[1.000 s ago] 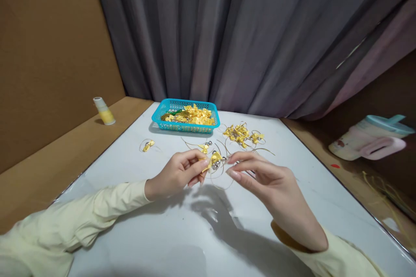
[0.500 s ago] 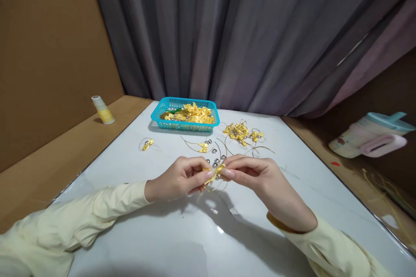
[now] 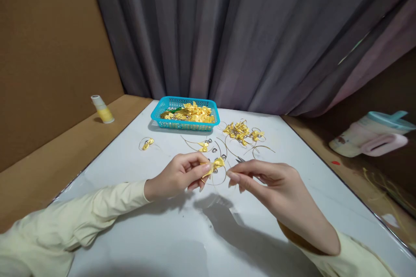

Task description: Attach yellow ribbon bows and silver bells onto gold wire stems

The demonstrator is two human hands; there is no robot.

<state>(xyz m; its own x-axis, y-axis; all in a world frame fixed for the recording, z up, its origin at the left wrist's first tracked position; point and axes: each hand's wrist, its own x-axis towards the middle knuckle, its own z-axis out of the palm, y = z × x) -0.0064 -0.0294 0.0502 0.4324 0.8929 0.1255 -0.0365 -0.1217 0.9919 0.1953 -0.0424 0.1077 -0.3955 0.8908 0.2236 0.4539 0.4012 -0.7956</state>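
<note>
My left hand point(image 3: 183, 175) pinches a yellow ribbon bow point(image 3: 217, 163) between thumb and forefinger, above the table. A silver bell point(image 3: 216, 171) shows at the bow, and a thin cord loops out to its right. My right hand point(image 3: 260, 177) is just right of the bow, apart from it, thumb and forefinger pressed together; what they pinch is too fine to make out. Dark pointed metal tips point(image 3: 240, 160) stick out behind the right fingers; whether that hand holds the tool or it lies on the table is hidden. Loose silver bells point(image 3: 214, 150) lie beyond the bow.
A blue basket point(image 3: 185, 127) of yellow bows and bells stands at the back. Bows with cords point(image 3: 240, 132) are heaped right of it; single bows point(image 3: 147, 143) lie nearer. A bottle point(image 3: 103, 110) stands left, a lidded cup point(image 3: 367, 136) right.
My right hand has drawn away from the bow to the right, uncovering the metal tips. My left hand still holds the bow, which now shows more fully.
</note>
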